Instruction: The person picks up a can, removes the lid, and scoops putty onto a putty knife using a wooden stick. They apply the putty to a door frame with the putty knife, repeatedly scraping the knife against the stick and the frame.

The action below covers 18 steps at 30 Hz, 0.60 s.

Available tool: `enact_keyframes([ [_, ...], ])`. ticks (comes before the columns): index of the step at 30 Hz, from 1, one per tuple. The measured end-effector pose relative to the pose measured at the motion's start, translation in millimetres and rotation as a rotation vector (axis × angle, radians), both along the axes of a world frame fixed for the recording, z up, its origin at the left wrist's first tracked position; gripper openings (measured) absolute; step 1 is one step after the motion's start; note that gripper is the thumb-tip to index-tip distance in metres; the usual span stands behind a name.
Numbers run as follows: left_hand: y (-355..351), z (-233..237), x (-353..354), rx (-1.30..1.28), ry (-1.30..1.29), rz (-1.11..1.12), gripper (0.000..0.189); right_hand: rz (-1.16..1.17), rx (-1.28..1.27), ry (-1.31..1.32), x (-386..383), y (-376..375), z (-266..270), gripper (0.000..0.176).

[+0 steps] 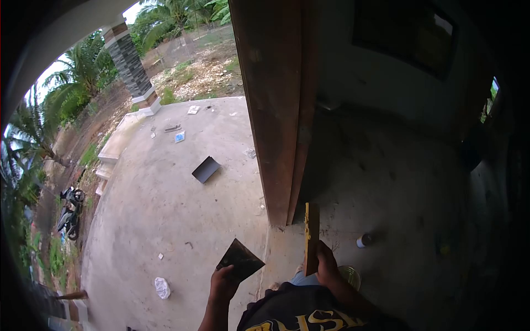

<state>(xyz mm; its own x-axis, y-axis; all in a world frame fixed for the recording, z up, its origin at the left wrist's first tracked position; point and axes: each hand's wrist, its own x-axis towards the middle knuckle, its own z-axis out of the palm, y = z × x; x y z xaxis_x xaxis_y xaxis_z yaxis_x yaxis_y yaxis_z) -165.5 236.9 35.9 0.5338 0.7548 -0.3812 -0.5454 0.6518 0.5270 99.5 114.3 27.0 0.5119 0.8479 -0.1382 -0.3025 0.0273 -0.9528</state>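
My left hand (223, 283) is closed on the corner of a dark, flat, square-edged plate (242, 262), its thumb lying over the face. Whether the plate has a handle does not show. My right hand (328, 263) grips the lower part of a narrow wooden board (312, 234), held upright. Yellowish paste-like material runs along the board's left edge. Both things are held apart, in front of my body. Beyond them stands a brown wooden door frame (279, 121), its foot just above the board's top end.
A round tin (351, 277) sits partly hidden behind my right forearm. A small can (364, 240) lies on the dark indoor floor. Outside, a dark open box (206, 170), a crumpled white bag (162, 288) and scraps lie on concrete. A motorbike (70, 212) is beyond the porch edge.
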Motion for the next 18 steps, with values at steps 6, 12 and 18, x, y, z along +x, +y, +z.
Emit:
enact_keyframes([
  [6, 42.0, 54.2, 70.7, 0.247, 0.231, -0.082, 0.043, -0.030, -0.086, -0.493, 53.8, 25.5, 21.9, 0.030],
  [12, 62.2, 155.4, 163.8, 1.378, 0.788, -0.466, 0.054, -0.041, -0.090, -0.558, 99.7, 44.0, 70.7, 0.025],
  [18, 78.6, 154.9, 223.2, 1.191, 0.696, -0.581, 0.048, 0.092, -0.046, -0.727, 131.8, 42.4, 27.2, 0.030],
])
